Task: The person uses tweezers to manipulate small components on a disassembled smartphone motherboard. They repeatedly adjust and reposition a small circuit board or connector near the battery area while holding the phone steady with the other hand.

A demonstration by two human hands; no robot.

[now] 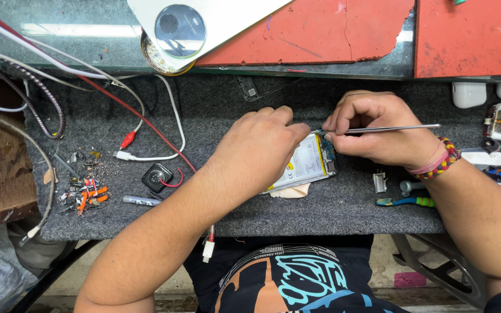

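An opened phone (311,162) with its white battery showing lies on the grey felt mat (215,110), over a small beige cloth. My left hand (259,148) rests on top of the phone's left part and holds it down. My right hand (375,130) grips thin metal tweezers (389,128), whose tips touch the phone's upper right corner near the blue circuit board. A braided bracelet sits on my right wrist.
Left of the phone lie a small black round module (156,177), a red clip lead (127,139), white cables and a pile of small orange parts (88,194). A blue-green toothbrush (407,202) and metal bits sit at the right. White chargers (468,94) stand at the far right.
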